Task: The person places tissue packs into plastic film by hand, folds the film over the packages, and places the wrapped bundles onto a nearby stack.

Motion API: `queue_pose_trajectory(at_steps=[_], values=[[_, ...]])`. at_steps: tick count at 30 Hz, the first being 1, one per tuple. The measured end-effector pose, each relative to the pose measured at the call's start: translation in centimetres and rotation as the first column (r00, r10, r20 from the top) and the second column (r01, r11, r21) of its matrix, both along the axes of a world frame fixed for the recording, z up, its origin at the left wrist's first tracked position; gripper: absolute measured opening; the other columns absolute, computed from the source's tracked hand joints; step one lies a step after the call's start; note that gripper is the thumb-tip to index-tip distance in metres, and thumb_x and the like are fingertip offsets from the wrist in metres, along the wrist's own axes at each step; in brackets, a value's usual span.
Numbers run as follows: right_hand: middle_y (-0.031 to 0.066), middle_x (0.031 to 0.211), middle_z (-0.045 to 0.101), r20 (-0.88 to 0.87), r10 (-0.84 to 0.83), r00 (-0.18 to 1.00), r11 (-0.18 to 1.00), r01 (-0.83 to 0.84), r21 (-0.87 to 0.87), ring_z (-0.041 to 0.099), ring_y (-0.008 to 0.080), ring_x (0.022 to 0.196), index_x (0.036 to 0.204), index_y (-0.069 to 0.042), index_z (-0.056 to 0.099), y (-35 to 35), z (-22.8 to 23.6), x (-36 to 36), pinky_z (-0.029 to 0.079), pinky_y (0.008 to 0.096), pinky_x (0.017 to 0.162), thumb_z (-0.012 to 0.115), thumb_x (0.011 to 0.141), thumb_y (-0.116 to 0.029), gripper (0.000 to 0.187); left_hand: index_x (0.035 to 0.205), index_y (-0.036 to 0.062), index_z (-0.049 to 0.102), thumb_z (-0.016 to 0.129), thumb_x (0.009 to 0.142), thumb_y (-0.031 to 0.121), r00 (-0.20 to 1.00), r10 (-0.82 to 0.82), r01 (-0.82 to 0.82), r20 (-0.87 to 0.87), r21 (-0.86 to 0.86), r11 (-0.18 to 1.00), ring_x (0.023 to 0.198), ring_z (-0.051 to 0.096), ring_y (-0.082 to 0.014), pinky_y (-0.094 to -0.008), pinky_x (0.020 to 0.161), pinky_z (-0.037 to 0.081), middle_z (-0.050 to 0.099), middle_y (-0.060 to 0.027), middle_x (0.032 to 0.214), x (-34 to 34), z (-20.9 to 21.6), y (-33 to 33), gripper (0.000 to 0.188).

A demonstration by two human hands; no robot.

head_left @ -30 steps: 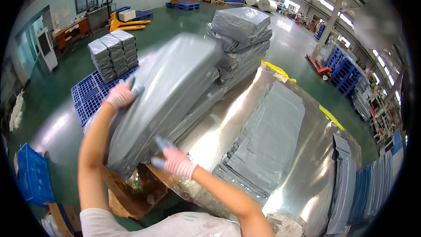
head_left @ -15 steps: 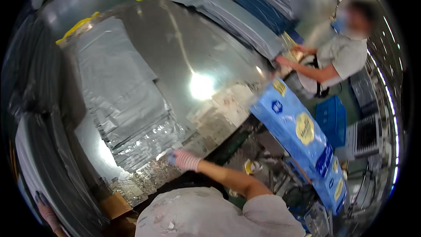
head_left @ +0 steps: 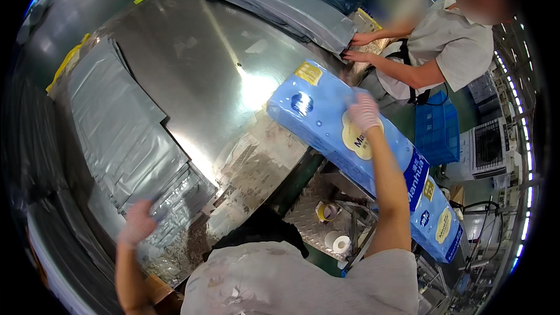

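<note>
My right hand (head_left: 366,112), in a striped glove, lies on top of a long blue plastic-wrapped pack (head_left: 321,122). Its fingers look laid out over the wrap, though slightly smeared. The pack's far end reaches over the edge of the metal table (head_left: 204,76). Behind it, a second blue pack (head_left: 437,227) lies in line. My left hand (head_left: 139,223), also gloved, hovers at or just above the near end of a stack of flat grey plastic bags (head_left: 119,128). Motion blurs its fingers, so I cannot tell their pose or whether they touch the bags.
Across the table a co-worker (head_left: 437,52) has both hands at another pile of grey bags (head_left: 286,6). A blue crate (head_left: 437,131) stands to the right. Below the pack are a tape roll (head_left: 326,211) and a white roll (head_left: 338,243). Dark plastic-covered stacks (head_left: 35,169) line the left.
My right hand has moved from the bags' near end to the blue pack, which now sits farther left over the table. My left hand has come from the left stack to the grey bags.
</note>
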State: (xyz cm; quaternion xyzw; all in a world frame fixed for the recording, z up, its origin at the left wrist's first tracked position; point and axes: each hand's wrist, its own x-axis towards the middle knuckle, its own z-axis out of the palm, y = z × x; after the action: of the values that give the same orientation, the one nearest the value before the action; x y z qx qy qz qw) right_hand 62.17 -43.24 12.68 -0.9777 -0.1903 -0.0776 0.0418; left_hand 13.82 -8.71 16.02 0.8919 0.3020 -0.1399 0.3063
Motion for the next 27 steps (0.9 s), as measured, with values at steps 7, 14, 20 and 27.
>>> queue_pose_trajectory(at_steps=[7,14,20,27], values=[[0.0155,0.112,0.058,-0.074,-0.312,0.947,0.929,0.288,-0.231,0.055,0.0303,0.106,0.113,-0.007,0.056,-8.1,-3.5,3.7,0.042,0.0434,0.088,0.048,0.083,-0.041,0.046,0.124,0.0053,0.052,0.055,0.087,0.042,0.992,-0.070,0.127,0.110,-0.695,0.708,0.104,0.057,-0.0238,-0.0328,0.090,0.043,0.062,-0.0141,0.110,16.0,-10.6,-12.8,0.052],[0.0167,0.113,0.059,-0.351,-0.033,0.936,0.908,-0.119,-0.402,0.057,0.0324,0.103,0.115,-0.008,0.056,0.6,-3.2,3.0,0.044,0.0407,0.087,0.039,0.088,-0.044,0.049,0.125,0.0077,0.047,0.057,0.085,0.052,0.961,0.200,-0.193,-0.191,-0.981,-0.011,0.096,0.055,-0.0206,-0.0353,0.084,0.047,0.057,-0.0096,0.111,19.9,-21.6,-18.2,0.061],[0.0161,0.120,0.058,-0.910,0.110,0.399,0.993,-0.075,0.087,0.058,0.0301,0.104,0.123,-0.007,0.054,2.0,-6.5,6.5,0.045,0.0329,0.089,0.045,0.088,-0.051,0.057,0.123,0.0083,0.048,0.062,0.075,0.063,0.767,0.523,-0.227,-0.371,-0.920,-0.319,0.090,0.061,-0.0212,-0.0337,0.079,0.052,0.059,-0.0111,0.106,21.7,-19.3,-14.7,0.074],[0.0137,0.120,0.058,-0.961,0.273,0.027,0.872,0.414,0.260,0.057,0.0270,0.105,0.124,-0.006,0.053,3.5,-12.5,2.6,0.045,0.0322,0.089,0.049,0.087,-0.050,0.058,0.129,0.0058,0.042,0.059,0.074,0.067,0.693,0.641,-0.026,-0.329,-0.900,-0.435,0.099,0.057,-0.0191,-0.0332,0.081,0.052,0.055,-0.0067,0.117,21.9,-18.8,-15.7,0.084]])
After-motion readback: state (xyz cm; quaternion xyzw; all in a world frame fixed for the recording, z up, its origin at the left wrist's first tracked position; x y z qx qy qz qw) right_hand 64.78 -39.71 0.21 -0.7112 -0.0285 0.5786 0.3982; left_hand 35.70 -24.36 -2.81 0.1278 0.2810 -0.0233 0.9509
